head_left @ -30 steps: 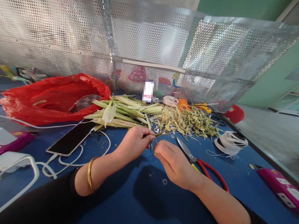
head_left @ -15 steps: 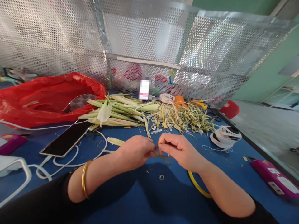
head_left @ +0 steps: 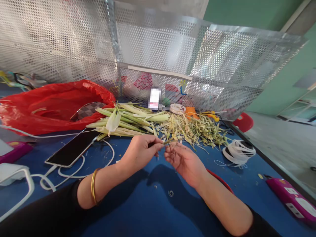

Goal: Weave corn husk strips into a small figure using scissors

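Above the blue tabletop, my left hand (head_left: pixel 142 153) is closed, its thumb and forefinger pinching a thin greenish-brown strip of dried husk (head_left: pixel 169 141). The strip points right from the fingertips, toward my right hand (head_left: pixel 184 161). That hand is turned partly palm up with its fingers curled beside the strip's far end. Whatever its fingertips grip is too small to make out. Just beyond the hands lie pale green corn husks (head_left: pixel 128 121) and a heap of small, dry twisted husk pieces (head_left: pixel 197 128).
On the left are a red plastic bag (head_left: pixel 54 95), a phone (head_left: pixel 72 148) and a white cable (head_left: pixel 110 161). A spool of white ribbon (head_left: pixel 238 151) and a purple device (head_left: pixel 291 197) are on the right. A perforated metal panel (head_left: pixel 155 42) stands behind.
My right hand has turned from a knuckles-up pinch to partly palm up. The husk strip has risen slightly and shows more clearly at my left fingertips. The view has shifted a little.
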The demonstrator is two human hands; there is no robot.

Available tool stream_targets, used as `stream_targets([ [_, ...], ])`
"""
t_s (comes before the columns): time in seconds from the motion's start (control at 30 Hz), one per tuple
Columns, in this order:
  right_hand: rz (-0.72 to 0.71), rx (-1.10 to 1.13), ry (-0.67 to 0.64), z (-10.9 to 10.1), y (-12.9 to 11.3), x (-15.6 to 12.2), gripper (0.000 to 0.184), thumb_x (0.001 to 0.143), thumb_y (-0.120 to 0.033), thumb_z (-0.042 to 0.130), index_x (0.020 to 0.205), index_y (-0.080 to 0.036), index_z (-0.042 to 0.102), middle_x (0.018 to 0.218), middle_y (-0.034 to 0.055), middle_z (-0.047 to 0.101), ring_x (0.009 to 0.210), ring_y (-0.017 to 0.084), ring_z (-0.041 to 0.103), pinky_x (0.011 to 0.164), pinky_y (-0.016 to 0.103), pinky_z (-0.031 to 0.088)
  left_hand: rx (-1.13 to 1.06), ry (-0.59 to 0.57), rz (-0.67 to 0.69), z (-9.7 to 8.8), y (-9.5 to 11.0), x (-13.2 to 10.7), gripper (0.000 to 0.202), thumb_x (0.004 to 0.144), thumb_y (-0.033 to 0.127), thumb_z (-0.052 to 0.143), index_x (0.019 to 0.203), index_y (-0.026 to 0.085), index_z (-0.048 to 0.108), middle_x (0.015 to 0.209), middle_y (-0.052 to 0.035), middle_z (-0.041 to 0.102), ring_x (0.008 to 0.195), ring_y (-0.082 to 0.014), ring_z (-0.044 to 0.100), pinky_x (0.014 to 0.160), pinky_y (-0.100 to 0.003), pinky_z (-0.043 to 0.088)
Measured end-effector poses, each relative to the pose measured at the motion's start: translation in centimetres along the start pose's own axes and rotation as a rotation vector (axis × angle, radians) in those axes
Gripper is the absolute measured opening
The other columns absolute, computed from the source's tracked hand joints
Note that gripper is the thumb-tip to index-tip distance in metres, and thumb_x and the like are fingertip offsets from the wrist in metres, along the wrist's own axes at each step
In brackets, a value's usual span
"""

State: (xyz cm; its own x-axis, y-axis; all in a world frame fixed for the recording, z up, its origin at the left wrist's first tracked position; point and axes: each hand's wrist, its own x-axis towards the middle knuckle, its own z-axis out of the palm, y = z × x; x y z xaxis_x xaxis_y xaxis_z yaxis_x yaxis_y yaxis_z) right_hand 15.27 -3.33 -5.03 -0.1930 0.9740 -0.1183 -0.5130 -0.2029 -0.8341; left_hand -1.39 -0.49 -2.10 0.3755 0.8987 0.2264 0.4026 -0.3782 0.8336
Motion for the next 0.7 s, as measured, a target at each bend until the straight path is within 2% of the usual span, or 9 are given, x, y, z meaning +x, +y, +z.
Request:
stream_targets([
  [0.07, -0.120, -0.108, 0.020, 0.7, 0.4, -0.6, 0.013, 0.078, -0.029, 0.064, 0.072, -0.018, 0.059, 0.077, 0.0013, 0.063, 0.074, 0.014, 0.060, 0.072, 0.027, 0.046, 0.001, 0.037, -0.021, 0.1, -0.3, 0.1, 0.018, 0.080, 0.027, 0.055, 0.078, 0.017, 0.070, 0.064, 0.0015, 0.067, 0.057, -0.0120, 0.060, 0.056, -0.020, 0.045],
  [0.17, -0.361, -0.511, 0.003, 1.4, 0.7, -1.7, 0.015, 0.087, -0.027, 0.054, 0.075, -0.019, 0.059, 0.078, 0.0020, 0.061, 0.078, 0.015, 0.057, 0.076, 0.029, 0.044, 0.038, 0.063, -0.011, 0.2, -0.5, 0.1, 0.018, 0.080, 0.026, 0.055, 0.078, 0.017, 0.071, 0.064, 0.0008, 0.067, 0.058, -0.0126, 0.061, 0.057, -0.021, 0.045],
  [0.27, -0.547, -0.941, -0.066, 1.6, 0.5, -2.7, 0.015, 0.090, -0.021, 0.046, 0.078, -0.019, 0.055, 0.076, 0.0018, 0.056, 0.072, 0.015, 0.052, 0.070, 0.027, 0.041, 0.078, 0.068, 0.012, 0.4, -0.5, 0.0, 0.018, 0.079, 0.023, 0.056, 0.082, 0.017, 0.072, 0.064, 0.0008, 0.067, 0.059, -0.0126, 0.061, 0.059, -0.021, 0.045],
  [0.4, -0.702, -1.193, -0.147, 1.9, 0.2, -3.3, 0.018, 0.091, -0.014, 0.038, 0.077, -0.020, 0.048, 0.072, 0.0015, 0.050, 0.067, 0.014, 0.045, 0.063, 0.027, 0.038, 0.148, 0.055, 0.032, 0.6, -0.5, -0.1, 0.017, 0.080, 0.023, 0.055, 0.081, 0.018, 0.072, 0.068, -0.0002, 0.069, 0.061, -0.0137, 0.062, 0.062, -0.023, 0.046],
  [0.57, -0.752, -1.255, -0.190, 2.0, 0.0, -3.2, 0.018, 0.089, -0.011, 0.038, 0.075, -0.020, 0.046, 0.069, 0.0009, 0.048, 0.066, 0.015, 0.044, 0.062, 0.027, 0.037, 0.338, 0.036, 0.160, 0.6, -0.9, -0.2, 0.019, 0.083, 0.022, 0.053, 0.083, 0.020, 0.071, 0.081, -0.0032, 0.071, 0.077, -0.0161, 0.063, 0.069, -0.024, 0.045],
  [0.63, -0.705, -1.225, -0.180, 1.8, -0.3, -3.0, 0.018, 0.090, -0.015, 0.039, 0.074, -0.020, 0.047, 0.069, 0.0007, 0.048, 0.066, 0.014, 0.045, 0.063, 0.027, 0.038, 0.417, -0.031, 0.235, 0.6, -1.1, -0.2, 0.021, 0.084, 0.021, 0.050, 0.083, 0.019, 0.070, 0.081, -0.0041, 0.069, 0.078, -0.0156, 0.062, 0.069, -0.023, 0.043],
  [0.7, -0.601, -1.158, -0.155, 1.5, -0.8, -2.8, 0.018, 0.090, -0.019, 0.043, 0.073, -0.019, 0.050, 0.067, -0.0002, 0.049, 0.064, 0.013, 0.045, 0.060, 0.026, 0.038, 0.475, -0.164, 0.315, 0.4, -1.1, -0.2, 0.024, 0.085, 0.019, 0.047, 0.079, 0.018, 0.070, 0.075, -0.0043, 0.067, 0.072, -0.0145, 0.061, 0.064, -0.022, 0.041],
])
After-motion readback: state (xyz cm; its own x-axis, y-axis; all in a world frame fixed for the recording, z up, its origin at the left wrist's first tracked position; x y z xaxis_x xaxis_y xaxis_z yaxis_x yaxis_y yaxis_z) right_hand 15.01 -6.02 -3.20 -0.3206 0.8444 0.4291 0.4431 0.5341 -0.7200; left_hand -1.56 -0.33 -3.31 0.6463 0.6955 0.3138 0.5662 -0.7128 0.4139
